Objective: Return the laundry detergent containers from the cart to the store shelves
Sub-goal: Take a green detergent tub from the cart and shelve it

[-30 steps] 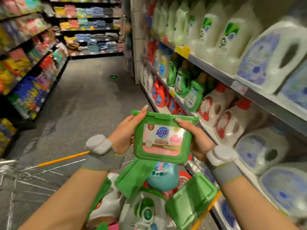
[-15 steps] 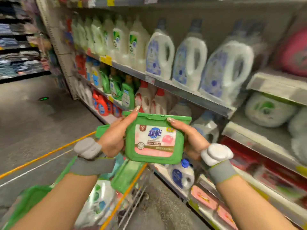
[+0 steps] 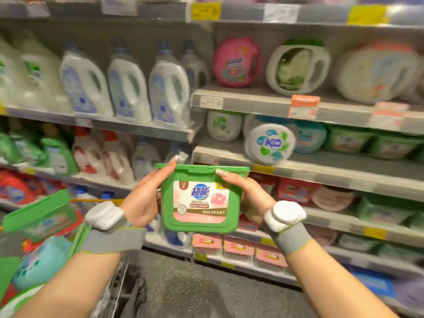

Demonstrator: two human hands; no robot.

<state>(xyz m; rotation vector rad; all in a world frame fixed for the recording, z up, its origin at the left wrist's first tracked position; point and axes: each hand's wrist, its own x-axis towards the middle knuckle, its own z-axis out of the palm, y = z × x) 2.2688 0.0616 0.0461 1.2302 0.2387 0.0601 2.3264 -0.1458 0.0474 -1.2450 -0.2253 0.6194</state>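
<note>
The green detergent box (image 3: pixel 199 198) sits between your left hand (image 3: pixel 143 200) and right hand (image 3: pixel 250 198), both grips clasping its sides before the shelves (image 3: pixel 298 161); the cart (image 3: pixel 41 244) looks far from emptied.

Grey speckled floor (image 3: pixel 206 292), grey metal shelving (image 3: pixel 321 168) with price tags, bright store light

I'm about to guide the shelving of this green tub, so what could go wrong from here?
1. The green plastic detergent tub with the pink label is held in the air between the left hand and right hand, well short of the shelves; a loose grip might drop it.
2. Similar green tubs sit on several shelves to the right, blurred, so it may be put with the wrong product.
</note>
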